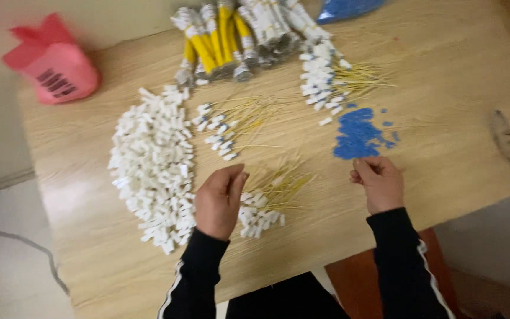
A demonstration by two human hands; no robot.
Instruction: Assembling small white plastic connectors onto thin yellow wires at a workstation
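My left hand (218,201) rests curled on the wooden table (444,118), fingers bent, beside a small bunch of thin yellow wires with white end pieces (267,204). Whether it pinches one is hidden. A large heap of small white plastic pieces (154,159) lies just left of it. My right hand (378,182) hovers with fingertips pinched together at the near edge of a pile of tiny blue pieces (356,133); what it pinches is too small to see.
Two more groups of yellow wires with white ends (231,127) (332,80) lie farther back. Bundled yellow and white cables (237,35) sit at the far edge, a blue bag (343,9) beside them. A pink plastic bag (51,62) is far left. A dark oblong object (506,137) lies right.
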